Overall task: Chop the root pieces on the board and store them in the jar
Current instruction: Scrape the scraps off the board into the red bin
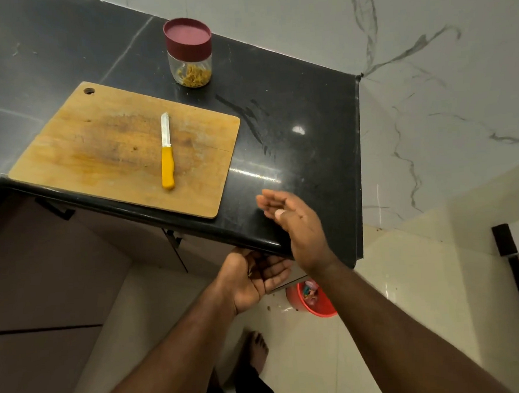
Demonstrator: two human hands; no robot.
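Observation:
A wooden cutting board (103,145) lies on the black counter, stained yellow, with only crumbs on it. A knife (166,153) with a yellow handle rests on the board, blade pointing away. Behind the board stands a clear jar (189,53) with a maroon lid on top and yellow chopped root pieces at its bottom. My left hand (252,280) is cupped palm up just under the counter's front edge, with a few tiny yellow bits in the palm. My right hand (293,221) is flat and open on edge over the counter's front edge, right above the left hand.
The black counter (303,139) ends at the right beside a white marble wall (442,78). On the tiled floor below stands a red bin (315,302) with scraps in it. Brown cabinet fronts (45,285) lie under the counter. My bare foot (257,351) shows on the floor.

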